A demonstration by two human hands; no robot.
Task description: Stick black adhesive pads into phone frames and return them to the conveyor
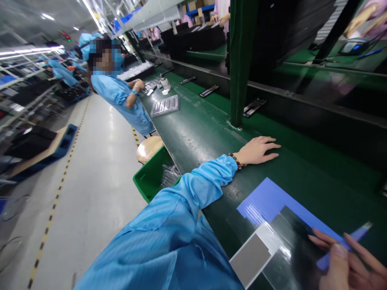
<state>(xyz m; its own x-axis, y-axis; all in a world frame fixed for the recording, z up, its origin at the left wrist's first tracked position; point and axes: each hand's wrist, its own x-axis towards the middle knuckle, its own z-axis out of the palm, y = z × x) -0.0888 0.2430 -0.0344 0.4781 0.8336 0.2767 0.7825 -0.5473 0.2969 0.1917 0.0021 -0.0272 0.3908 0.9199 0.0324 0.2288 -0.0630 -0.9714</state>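
My left hand reaches out over the green bench top, palm down with its fingers spread, near the base of a green post. A beaded bracelet circles that wrist below a blue sleeve. At the lower right my right hand grips a slim blue tool with a pale tip; its exact kind is unclear. Under and beside that hand lies a glossy dark sheet, overlapping a blue corrugated plastic sheet. A grey rectangular piece with a white border lies at the dark sheet's near end.
A green bin with clear plastic pieces stands against the bench edge, near a round wooden stool. A clear tray rests farther along. The green post rises beside a conveyor strip carrying dark parts. A co-worker works beyond.
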